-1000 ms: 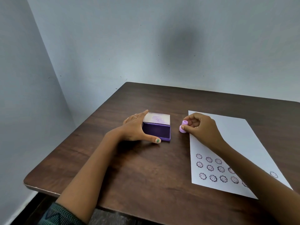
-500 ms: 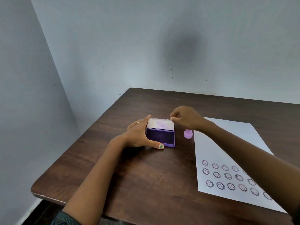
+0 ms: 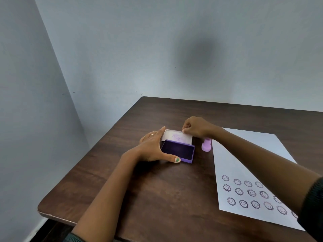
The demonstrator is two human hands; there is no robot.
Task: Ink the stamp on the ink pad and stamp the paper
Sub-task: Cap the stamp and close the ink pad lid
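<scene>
The ink pad [image 3: 178,151] sits open on the table [image 3: 157,189], lid [image 3: 178,137] flipped back. The left hand [image 3: 152,147] braces the pad's left side with straight fingers, thumb along the front edge. The right hand [image 3: 194,127] pinches the lid's far right corner. The stamp [image 3: 206,145] lies on its side, nobody holding it, between pad and paper [image 3: 253,154], right at the paper's edge. Rows of smiley prints [image 3: 251,193] are on the near end of the paper.

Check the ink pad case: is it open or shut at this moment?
Open. The ink pad case shows its dark purple pad, with the pale lid raised behind it; the right hand pinches the lid's far edge.
</scene>
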